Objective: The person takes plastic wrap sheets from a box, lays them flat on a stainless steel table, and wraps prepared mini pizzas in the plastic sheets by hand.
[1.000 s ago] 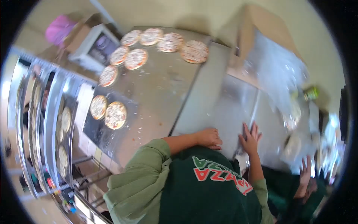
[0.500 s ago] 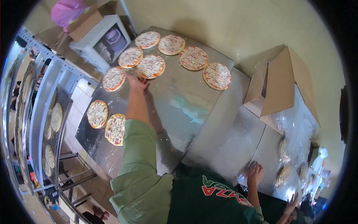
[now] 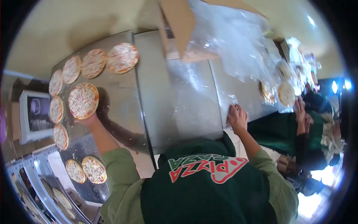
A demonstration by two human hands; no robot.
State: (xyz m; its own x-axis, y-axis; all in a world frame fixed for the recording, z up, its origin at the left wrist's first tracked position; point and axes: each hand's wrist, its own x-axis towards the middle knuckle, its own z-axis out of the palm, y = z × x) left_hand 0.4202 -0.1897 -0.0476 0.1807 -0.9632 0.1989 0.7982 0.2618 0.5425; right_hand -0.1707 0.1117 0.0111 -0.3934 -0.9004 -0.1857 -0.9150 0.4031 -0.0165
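My left hand (image 3: 88,118) is under a topped pizza (image 3: 83,100) and holds it up over the metal table (image 3: 123,100), its fingers mostly hidden by the crust. On the right, the curled fingers of my right hand (image 3: 238,117) pinch a thin clear plastic bag (image 3: 232,100) close to the front of the counter. Several other topped pizzas lie at the left, among them one at the back (image 3: 122,58), one beside it (image 3: 94,63) and one nearer me (image 3: 94,170).
An open cardboard box (image 3: 179,26) spills clear plastic (image 3: 235,41) at the back. Wrapped pizzas (image 3: 286,94) are at the right, beside a co-worker's hand (image 3: 300,110). A rack (image 3: 37,170) with more pizzas stands at the lower left.
My left hand has taken hold of a pizza and lifted it off the table. The view has turned to the right. My right hand stays by the counter's front, at the plastic.
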